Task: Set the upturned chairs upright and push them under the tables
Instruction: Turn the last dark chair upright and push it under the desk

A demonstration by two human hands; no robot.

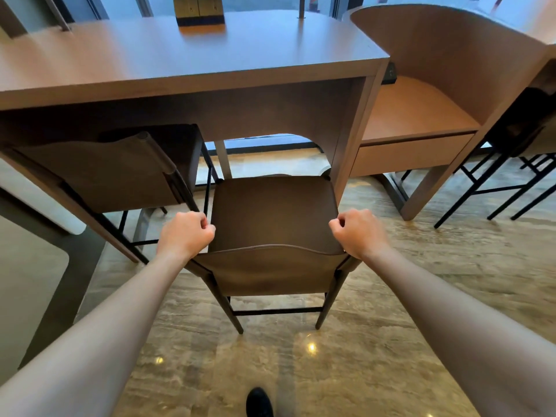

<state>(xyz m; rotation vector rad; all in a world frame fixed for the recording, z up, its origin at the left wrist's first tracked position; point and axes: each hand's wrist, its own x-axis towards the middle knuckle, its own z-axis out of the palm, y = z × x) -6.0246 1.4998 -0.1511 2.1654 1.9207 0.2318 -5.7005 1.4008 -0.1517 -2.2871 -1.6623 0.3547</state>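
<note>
A brown chair (272, 215) stands upright on the floor in front of a long wooden table (186, 67), its seat's front edge just under the tabletop's rim. My left hand (185, 233) grips the left top corner of its backrest. My right hand (359, 233) grips the right top corner. A second brown chair (111, 173) stands to the left, pushed under the same table with its backrest towards me.
The table's right side panel (352, 139) stands close to the chair's right. A curved wooden booth seat (421, 94) is beyond it, with black-legged chairs (511, 176) at the far right. A striped box (200, 12) sits on the table. My shoe (258, 401) is on the marble floor.
</note>
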